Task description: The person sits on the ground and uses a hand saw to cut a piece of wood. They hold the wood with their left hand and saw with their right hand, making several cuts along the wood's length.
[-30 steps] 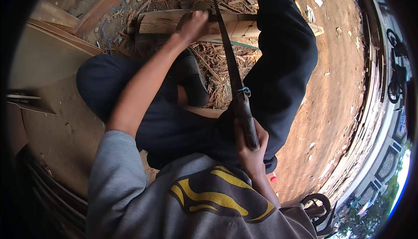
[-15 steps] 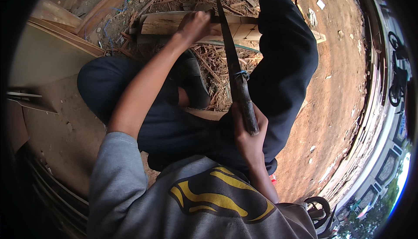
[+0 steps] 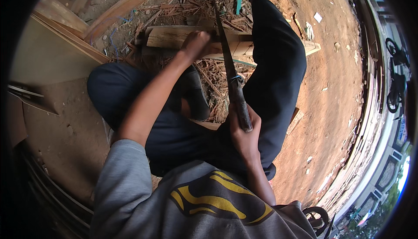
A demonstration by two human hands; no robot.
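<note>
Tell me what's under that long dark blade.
Below the blade, a pale wooden board and, around it, wood scraps show. The strip the blade covers is hidden, including any cut.

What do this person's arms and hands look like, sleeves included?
The left hand and right hand are bare, with no gloves or wristwatch showing. The left sleeve is plain grey and short, leaving the left forearm uncovered. It belongs to a grey shirt with a dark and yellow chest print. The right forearm is uncovered; its sleeve edge is unclear.
</note>
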